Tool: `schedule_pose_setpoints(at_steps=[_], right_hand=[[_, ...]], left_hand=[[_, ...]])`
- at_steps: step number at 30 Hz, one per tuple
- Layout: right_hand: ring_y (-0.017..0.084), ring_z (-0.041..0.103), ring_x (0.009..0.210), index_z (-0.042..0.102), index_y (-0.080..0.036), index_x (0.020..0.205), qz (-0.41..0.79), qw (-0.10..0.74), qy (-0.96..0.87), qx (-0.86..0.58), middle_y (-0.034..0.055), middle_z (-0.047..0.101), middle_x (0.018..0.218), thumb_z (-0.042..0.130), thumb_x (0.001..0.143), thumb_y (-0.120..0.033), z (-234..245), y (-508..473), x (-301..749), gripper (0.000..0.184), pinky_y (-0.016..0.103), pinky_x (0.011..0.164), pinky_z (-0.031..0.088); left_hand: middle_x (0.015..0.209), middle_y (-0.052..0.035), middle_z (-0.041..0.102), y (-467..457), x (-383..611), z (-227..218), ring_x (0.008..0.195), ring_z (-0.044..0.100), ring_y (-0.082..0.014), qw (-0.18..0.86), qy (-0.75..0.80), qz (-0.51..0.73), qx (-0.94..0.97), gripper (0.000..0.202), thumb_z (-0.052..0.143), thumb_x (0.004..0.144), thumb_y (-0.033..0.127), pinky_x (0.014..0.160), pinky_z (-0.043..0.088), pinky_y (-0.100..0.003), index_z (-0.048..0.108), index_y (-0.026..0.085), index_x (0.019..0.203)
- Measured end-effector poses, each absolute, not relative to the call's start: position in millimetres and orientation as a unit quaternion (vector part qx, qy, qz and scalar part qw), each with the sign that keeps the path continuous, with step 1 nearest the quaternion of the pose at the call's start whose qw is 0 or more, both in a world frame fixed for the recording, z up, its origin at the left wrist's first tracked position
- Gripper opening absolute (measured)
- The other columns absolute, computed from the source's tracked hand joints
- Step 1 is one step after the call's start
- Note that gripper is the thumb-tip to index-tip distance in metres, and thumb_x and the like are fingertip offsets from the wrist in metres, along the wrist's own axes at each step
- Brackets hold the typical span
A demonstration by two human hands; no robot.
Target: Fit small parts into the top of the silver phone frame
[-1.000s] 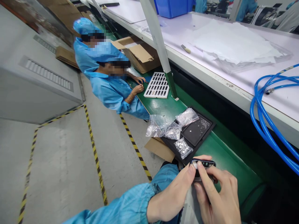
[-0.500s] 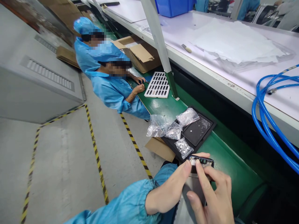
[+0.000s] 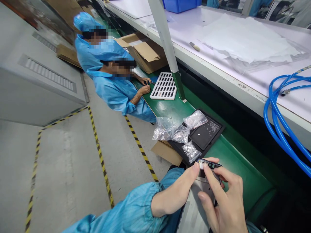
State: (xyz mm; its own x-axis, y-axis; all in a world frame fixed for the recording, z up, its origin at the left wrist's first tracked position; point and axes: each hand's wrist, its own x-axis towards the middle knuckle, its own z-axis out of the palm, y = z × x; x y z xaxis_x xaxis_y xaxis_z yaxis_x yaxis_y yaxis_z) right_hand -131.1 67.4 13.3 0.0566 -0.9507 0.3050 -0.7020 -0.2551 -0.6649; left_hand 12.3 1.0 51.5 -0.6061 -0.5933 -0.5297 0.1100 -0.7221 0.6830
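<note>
A smartphone with its back off (image 3: 205, 185) is held tilted over the green bench, small components showing along its top end. My left hand (image 3: 177, 191) is closed around it from the left, the thumb on its top corner and a fingertip showing behind the far edge. My right hand (image 3: 227, 194) has its fingers spread over the phone and is open. Its index fingertip presses a small white part (image 3: 201, 165) at the top, beside my left thumb. The other fingers lie near the right edge, partly covering the phone.
Beyond the phone, a black tray (image 3: 206, 136) bears clear bags of small parts (image 3: 191, 151) and loose tiny pieces. Co-workers in blue (image 3: 116, 87) sit at the bench by a white slotted tray (image 3: 164, 86). A post (image 3: 165, 38) and coiled blue hose (image 3: 274, 106) stand nearby.
The phone has tilted slightly, showing more of its grey metal surface. Both hands keep nearly the same places, with the right thumb slightly further right. The view has shifted a little.
</note>
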Motion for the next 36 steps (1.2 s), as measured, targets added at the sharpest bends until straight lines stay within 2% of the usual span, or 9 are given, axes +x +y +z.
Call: schedule_pose_setpoints(at_steps=[6,10,15,21,24,30,36], right_hand=[[0.022,0.043,0.102,0.046,-0.017,0.142,-0.366,0.189,0.583,-0.7,0.0137,0.046,0.119,0.05,0.097,-0.034,13.5,65.2,-129.4,0.048,0.031,0.075,0.047],[0.022,0.044,0.101,0.043,-0.018,0.145,-0.368,0.19,0.581,-0.701,0.0136,0.046,0.118,0.05,0.097,-0.035,13.3,66.9,-130.7,0.051,0.031,0.074,0.047],[0.021,0.045,0.103,0.047,-0.015,0.141,-0.376,0.178,0.574,-0.705,0.0144,0.046,0.117,0.049,0.098,-0.035,12.3,70.4,-135.9,0.047,0.031,0.076,0.047],[0.019,0.046,0.102,0.049,-0.018,0.139,-0.39,0.186,0.586,-0.686,0.0121,0.046,0.117,0.05,0.098,-0.03,10.0,71.2,-137.1,0.043,0.029,0.077,0.048],[0.019,0.045,0.101,0.049,-0.017,0.138,-0.39,0.182,0.589,-0.684,0.0122,0.047,0.117,0.05,0.098,-0.031,10.4,70.6,-135.5,0.043,0.029,0.076,0.048],[0.019,0.046,0.101,0.047,-0.02,0.142,-0.398,0.211,0.591,-0.669,0.0112,0.048,0.118,0.049,0.098,-0.028,11.8,72.0,-133.4,0.044,0.029,0.077,0.049],[0.018,0.046,0.1,0.051,-0.021,0.139,-0.406,0.216,0.594,-0.66,0.0108,0.049,0.116,0.05,0.098,-0.025,11.8,74.6,-133.4,0.042,0.028,0.076,0.05]], left_hand=[[0.124,-0.0104,0.062,2.9,14.2,50.7,0.118,0.056,-0.0228,0.201,-0.342,-0.829,0.395,0.054,0.026,0.103,0.052,0.105,0.044,-0.033,0.048,0.019,0.139],[0.124,-0.0091,0.062,4.5,14.0,51.6,0.109,0.06,-0.0207,0.19,-0.345,-0.824,0.407,0.056,0.027,0.101,0.056,0.097,0.047,-0.03,0.049,0.021,0.139],[0.122,-0.012,0.063,7.6,11.4,50.8,0.113,0.06,-0.0244,0.211,-0.313,-0.841,0.388,0.053,0.027,0.102,0.053,0.101,0.046,-0.036,0.049,0.019,0.138],[0.124,-0.0147,0.062,11.7,9.7,45.5,0.119,0.057,-0.0266,0.22,-0.289,-0.85,0.382,0.053,0.028,0.103,0.052,0.108,0.041,-0.042,0.049,0.016,0.136],[0.127,-0.0138,0.061,11.0,7.9,47.3,0.122,0.055,-0.0253,0.22,-0.298,-0.841,0.395,0.052,0.029,0.103,0.052,0.111,0.038,-0.041,0.05,0.016,0.134],[0.12,-0.0137,0.064,10.7,6.6,49.4,0.114,0.06,-0.0239,0.226,-0.292,-0.85,0.376,0.052,0.031,0.102,0.053,0.104,0.044,-0.037,0.049,0.015,0.134],[0.119,-0.0135,0.064,13.9,8.2,47.9,0.115,0.06,-0.023,0.23,-0.284,-0.852,0.374,0.051,0.031,0.103,0.051,0.104,0.043,-0.035,0.049,0.015,0.135]])
